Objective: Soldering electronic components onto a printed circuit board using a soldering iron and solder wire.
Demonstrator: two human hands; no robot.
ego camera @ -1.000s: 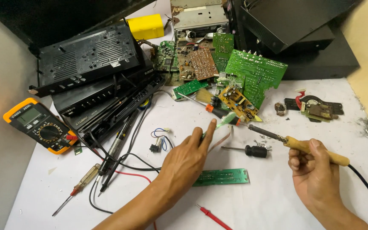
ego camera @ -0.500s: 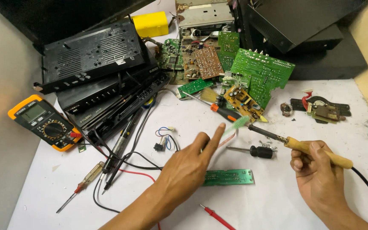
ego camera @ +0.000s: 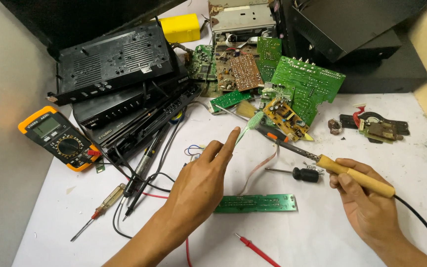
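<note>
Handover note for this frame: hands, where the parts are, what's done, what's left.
Left hand: empty, forefinger stretched toward a thin green strip in front of the heap of circuit boards.
Right hand: gripping the wooden-handled soldering iron, tip raised over the table, pointing left toward the small yellow board.
Long narrow green board lies flat between the hands. Small black-handled screwdriver is beside the iron.
Orange multimeter far left, red probe near the front edge.
Done: nothing visibly soldered.
Left: the iron touches no board yet.
</note>
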